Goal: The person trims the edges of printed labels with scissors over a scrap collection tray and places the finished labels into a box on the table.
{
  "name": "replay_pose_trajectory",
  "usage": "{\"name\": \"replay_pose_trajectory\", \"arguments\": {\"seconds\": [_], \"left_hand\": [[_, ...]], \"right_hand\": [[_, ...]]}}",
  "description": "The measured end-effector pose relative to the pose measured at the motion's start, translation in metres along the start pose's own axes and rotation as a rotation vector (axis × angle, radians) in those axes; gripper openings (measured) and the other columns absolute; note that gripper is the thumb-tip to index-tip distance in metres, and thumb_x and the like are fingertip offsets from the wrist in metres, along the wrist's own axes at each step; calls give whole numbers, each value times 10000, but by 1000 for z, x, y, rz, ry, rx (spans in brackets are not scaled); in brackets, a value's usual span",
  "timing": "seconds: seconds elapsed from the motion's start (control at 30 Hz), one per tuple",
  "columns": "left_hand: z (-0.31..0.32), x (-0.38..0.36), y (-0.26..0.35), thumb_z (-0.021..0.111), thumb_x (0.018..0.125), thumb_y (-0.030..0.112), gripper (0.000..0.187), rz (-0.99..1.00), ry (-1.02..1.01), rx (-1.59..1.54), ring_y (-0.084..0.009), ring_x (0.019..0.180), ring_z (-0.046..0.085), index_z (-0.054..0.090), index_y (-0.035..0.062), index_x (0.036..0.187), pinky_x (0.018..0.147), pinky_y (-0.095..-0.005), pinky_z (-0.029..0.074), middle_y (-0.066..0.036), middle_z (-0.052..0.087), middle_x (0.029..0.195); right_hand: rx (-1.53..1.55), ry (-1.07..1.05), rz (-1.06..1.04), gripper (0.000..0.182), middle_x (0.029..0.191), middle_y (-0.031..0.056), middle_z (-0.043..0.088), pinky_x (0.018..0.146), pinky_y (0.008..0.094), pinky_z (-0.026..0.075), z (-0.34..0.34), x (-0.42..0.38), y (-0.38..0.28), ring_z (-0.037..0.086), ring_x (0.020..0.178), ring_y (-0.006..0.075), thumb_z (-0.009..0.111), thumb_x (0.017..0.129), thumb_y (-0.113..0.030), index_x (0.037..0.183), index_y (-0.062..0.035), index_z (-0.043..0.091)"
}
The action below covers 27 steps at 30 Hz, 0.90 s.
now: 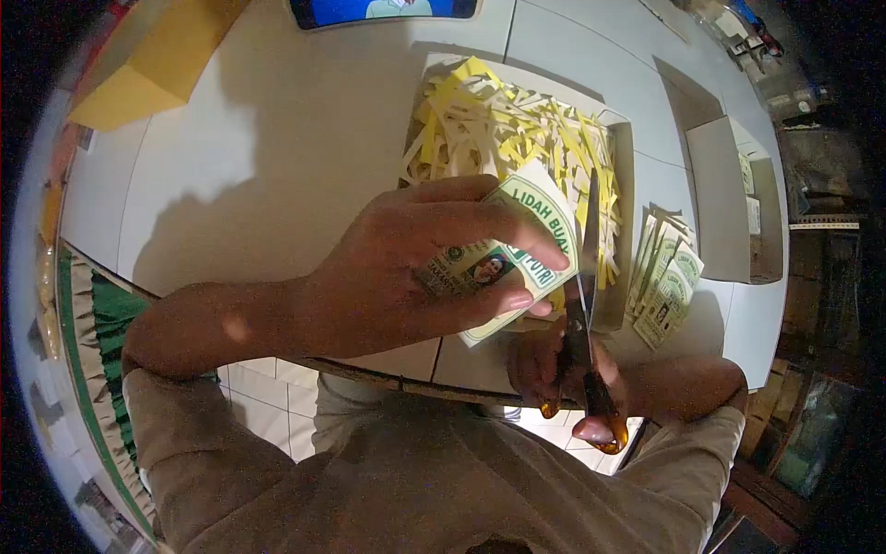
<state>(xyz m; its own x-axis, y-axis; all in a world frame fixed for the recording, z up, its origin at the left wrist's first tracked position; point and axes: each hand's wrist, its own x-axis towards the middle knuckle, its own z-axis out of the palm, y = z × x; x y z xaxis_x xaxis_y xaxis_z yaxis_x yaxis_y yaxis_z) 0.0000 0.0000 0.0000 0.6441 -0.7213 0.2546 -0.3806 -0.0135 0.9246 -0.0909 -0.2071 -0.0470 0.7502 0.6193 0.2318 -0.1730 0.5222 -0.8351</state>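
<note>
My left hand grips a printed paper label between thumb and fingers. The label is cream with green lettering reading "LIDAH BUAYA" and a small portrait, partly covered by my fingers. In my right hand is a pair of scissors with amber-brown handles, its blades pointing away from me. The blades stand right at the label's right edge. Beneath both hands and beyond them, a shallow cardboard box holds a heap of yellow and white paper strips.
Right of the strip box lies a fanned pile of similar labels. Farther right stands an open cardboard box with more labels inside. A yellow box sits at the far left, and a lit phone or tablet screen at the top.
</note>
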Motion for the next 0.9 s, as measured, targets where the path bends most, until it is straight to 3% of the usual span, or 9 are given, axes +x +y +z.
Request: {"name": "replay_pose_trajectory", "arguments": {"seconds": [0.4, 0.5, 0.67, 0.8, 0.83, 0.87, 0.9], "left_hand": [[13, -4, -2, 635, 765, 130, 250, -13, 45, 33, -269, 950, 553, 595, 49, 998, 820, -367, 434, -150, 571, 970], [19, -7, -4, 635, 761, 116, 254, -83, 130, -210, -280, 957, 551, 593, 49, 1003, 823, -374, 435, -164, 566, 975], [10, -4, 2, 652, 741, 110, 256, 24, 68, 41, -283, 952, 555, 603, 52, 985, 833, -372, 432, -164, 568, 985], [11, -4, 0, 653, 740, 119, 243, 41, 84, 57, -271, 948, 556, 610, 56, 971, 833, -364, 430, -158, 579, 972], [11, -4, 0, 652, 741, 121, 237, 31, 82, 43, -268, 943, 557, 612, 59, 967, 832, -361, 429, -154, 584, 967], [11, -5, 0, 650, 742, 123, 232, 22, 81, 30, -265, 938, 559, 613, 62, 962, 830, -358, 429, -149, 589, 962], [11, -4, 0, 650, 742, 123, 232, 22, 81, 29, -265, 938, 559, 613, 62, 962, 830, -358, 429, -149, 589, 962]], "right_hand": [[71, 21, -17, 348, 724, 53, 385, 542, 303, 298, -2, -3, 7, 388, 615, 185, 638, 647, -163, 842, -58, 370], [43, -84, -58, 354, 727, 50, 379, 548, 303, 294, -7, -2, 10, 385, 620, 186, 643, 641, -163, 843, -63, 370], [-2, -73, -67, 361, 723, 48, 375, 547, 303, 295, -6, -5, 13, 385, 619, 185, 648, 630, -157, 841, -70, 367], [41, -99, -70, 362, 719, 46, 373, 544, 305, 296, -11, -9, 15, 385, 613, 186, 647, 628, -153, 840, -73, 364], [117, -61, 31, 222, 635, 50, 451, 503, 301, 327, -15, -12, 17, 429, 551, 188, 563, 721, -259, 717, -104, 405], [193, -23, 133, 321, 551, 55, 528, 463, 298, 358, -18, -16, 20, 472, 488, 191, 479, 813, -365, 593, -135, 445], [193, -23, 133, 321, 551, 55, 528, 463, 298, 358, -20, -18, 20, 472, 488, 191, 479, 813, -365, 593, -135, 445]]}}
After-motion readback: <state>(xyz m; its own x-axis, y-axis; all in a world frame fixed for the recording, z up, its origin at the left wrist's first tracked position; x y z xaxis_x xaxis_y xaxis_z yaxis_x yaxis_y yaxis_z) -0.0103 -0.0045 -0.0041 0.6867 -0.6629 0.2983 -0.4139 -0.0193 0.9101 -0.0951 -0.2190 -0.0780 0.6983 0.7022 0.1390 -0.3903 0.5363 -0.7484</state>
